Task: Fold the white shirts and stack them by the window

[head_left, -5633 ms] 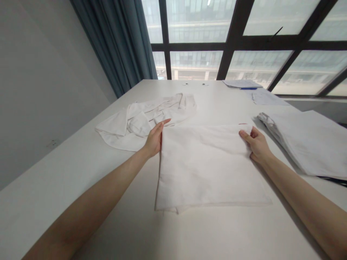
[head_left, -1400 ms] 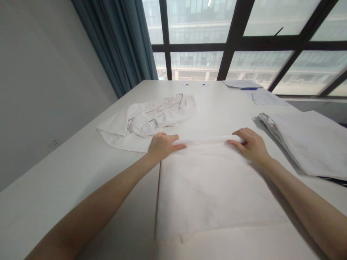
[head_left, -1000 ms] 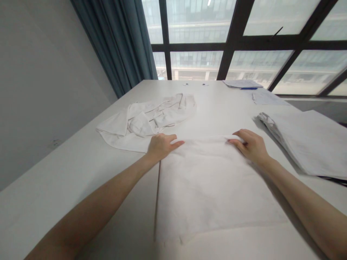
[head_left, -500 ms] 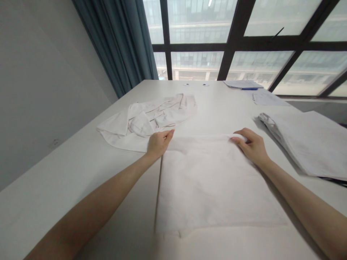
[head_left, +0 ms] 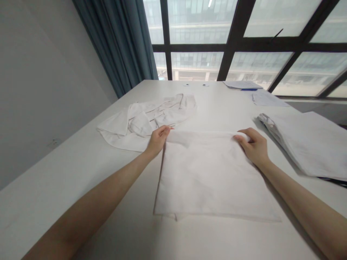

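Note:
A folded white cloth [head_left: 214, 177] is in front of me, its near edge hanging or lying toward me over the white table. My left hand [head_left: 158, 140] pinches its far left corner between thumb and fingers. At the far right corner, my right hand [head_left: 253, 144] grips the cloth with the thumb on the near side and the fingers behind. The far edge runs fairly straight between both hands. Just beyond my left hand lies a crumpled white cloth [head_left: 143, 121], spread loosely with many creases.
To the right, a stack of folded white fabric [head_left: 317, 144] lies on the table [head_left: 222, 108], with something dark under its near edge. Papers [head_left: 268, 99] and a blue pen [head_left: 248, 89] are at the far right. A blue curtain [head_left: 121, 43] and windows stand behind.
The folded cloth has moved slightly away from me, its near edge now farther up the table. Both hands still hold its far corners; the left has risen a little.

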{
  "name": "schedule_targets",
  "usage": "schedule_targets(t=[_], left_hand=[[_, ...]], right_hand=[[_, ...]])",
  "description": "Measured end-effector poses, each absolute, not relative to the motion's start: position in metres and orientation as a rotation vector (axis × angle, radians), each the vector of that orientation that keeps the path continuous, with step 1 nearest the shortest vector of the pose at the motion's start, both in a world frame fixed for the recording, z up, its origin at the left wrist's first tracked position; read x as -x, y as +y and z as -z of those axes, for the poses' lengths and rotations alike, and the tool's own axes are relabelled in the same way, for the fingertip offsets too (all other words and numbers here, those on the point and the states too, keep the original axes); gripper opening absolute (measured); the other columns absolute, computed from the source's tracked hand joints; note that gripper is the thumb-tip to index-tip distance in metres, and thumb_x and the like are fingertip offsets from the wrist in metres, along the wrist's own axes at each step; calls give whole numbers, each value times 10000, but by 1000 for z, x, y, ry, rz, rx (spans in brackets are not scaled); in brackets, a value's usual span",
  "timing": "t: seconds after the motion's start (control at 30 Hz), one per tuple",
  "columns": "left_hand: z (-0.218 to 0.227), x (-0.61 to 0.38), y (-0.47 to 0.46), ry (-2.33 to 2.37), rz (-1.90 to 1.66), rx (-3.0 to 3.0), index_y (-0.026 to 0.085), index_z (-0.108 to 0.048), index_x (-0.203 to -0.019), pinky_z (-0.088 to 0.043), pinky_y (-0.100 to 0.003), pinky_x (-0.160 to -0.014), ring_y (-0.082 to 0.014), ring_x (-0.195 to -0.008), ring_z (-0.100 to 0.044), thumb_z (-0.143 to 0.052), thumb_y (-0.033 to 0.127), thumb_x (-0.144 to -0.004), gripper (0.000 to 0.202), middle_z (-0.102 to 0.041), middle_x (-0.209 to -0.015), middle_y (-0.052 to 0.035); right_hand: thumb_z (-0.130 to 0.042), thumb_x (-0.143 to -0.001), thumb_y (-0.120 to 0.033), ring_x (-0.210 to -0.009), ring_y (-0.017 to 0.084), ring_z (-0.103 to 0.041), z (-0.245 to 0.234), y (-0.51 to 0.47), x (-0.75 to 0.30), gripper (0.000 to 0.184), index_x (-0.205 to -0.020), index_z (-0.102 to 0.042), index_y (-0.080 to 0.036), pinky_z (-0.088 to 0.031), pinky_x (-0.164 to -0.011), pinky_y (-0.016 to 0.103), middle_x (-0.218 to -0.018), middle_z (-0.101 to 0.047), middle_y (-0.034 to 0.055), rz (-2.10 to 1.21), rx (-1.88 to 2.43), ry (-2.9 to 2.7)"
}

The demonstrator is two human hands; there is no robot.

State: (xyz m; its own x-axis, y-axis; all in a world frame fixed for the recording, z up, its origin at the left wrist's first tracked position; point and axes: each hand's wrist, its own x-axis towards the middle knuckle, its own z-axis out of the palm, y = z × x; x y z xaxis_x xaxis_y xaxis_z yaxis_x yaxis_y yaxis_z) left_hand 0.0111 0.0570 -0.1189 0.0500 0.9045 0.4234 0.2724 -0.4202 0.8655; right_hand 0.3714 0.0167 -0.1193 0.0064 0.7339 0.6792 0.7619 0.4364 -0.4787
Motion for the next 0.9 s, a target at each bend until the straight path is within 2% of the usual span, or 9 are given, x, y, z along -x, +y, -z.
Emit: schedule_targets(t=[0.17,0.37,0.57,0.63,0.77,0.9], left_hand=[[119,-10,55,1139,-1357,-1599,159,-703,-880,-460,-261,-647,-187,-717,-610,-625,556,-808,412,-691,-784,-31],[120,-10,54,1129,-1349,-1616,167,-708,-908,-384,-240,-575,-154,-635,-539,-615,561,-827,413,-645,-735,-12],[116,-9,52,1218,-1340,-1734,181,-741,-923,-332,-252,-535,-143,-553,-440,-560,513,-872,381,-498,-570,21],[115,-9,52,1216,-1328,-1781,177,-742,-924,-361,-255,-565,-150,-586,-470,-548,493,-880,374,-547,-607,8],[115,-9,53,1210,-1302,-1821,161,-735,-958,-417,-256,-638,-157,-681,-546,-551,423,-878,330,-687,-813,-35],[117,-9,55,1215,-1302,-1826,151,-735,-967,-455,-268,-734,-176,-800,-609,-556,344,-872,279,-727,-943,-61]], right_hand=[[-591,-857,-584,-726,230,-609,119,17,-372,357,-808,-657,-237,-471,-647,371,-772,-660,62,22,1300,-1733],[-597,-846,-582,-707,233,-606,117,16,-370,349,-807,-658,-241,-459,-602,366,-769,-665,60,-1,1321,-1726],[-530,-898,-516,-600,196,-546,116,14,-370,313,-840,-666,-240,-427,-551,350,-763,-679,50,-79,1394,-1678],[-527,-901,-492,-613,194,-555,117,16,-371,300,-841,-667,-233,-429,-565,341,-759,-682,43,-107,1397,-1621],[-562,-880,-453,-747,216,-616,119,20,-374,258,-803,-654,-224,-461,-665,338,-775,-689,35,-160,1333,-1521],[-571,-872,-427,-708,198,-579,121,22,-377,228,-831,-662,-222,-426,-636,325,-773,-672,21,-191,1369,-1501]])
